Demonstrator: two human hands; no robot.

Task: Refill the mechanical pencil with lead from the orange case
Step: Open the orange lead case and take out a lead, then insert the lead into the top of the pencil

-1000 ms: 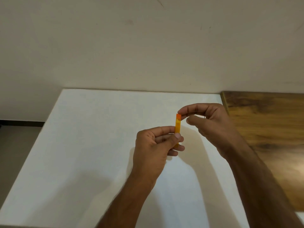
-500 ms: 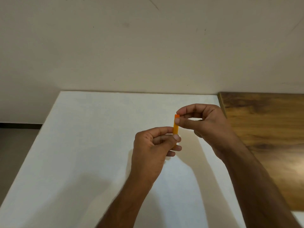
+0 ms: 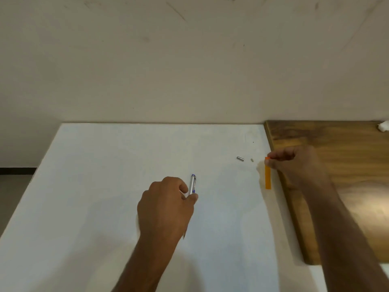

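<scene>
The person's left hand [image 3: 166, 204] is down over the middle of the white table [image 3: 94, 186], its fingers curled around a silver mechanical pencil [image 3: 192, 185]. The pencil's upper part, with blue trim and a clip, sticks out past the thumb and forefinger and points away from the person; its tip just shows below the heel of the hand. From this angle I cannot tell whether the pencil rests on the table or is lifted clear of it. Off to the right, near the table's edge, the right hand [image 3: 294, 163] pinches the top of the orange case [image 3: 267, 175] between thumb and fingertips, and the case hangs straight down, long and thin, its lower end close over the table surface beside the wooden board [image 3: 336, 197] that butts against the table. Between the two hands, nearer the right one, a small metal cap [image 3: 240, 158] lies on its side on the table, and just beside it sits a tiny pale piece [image 3: 251, 159], too small to identify. A crumpled white scrap [image 3: 384, 125] lies at the far corner of the wooden board.
</scene>
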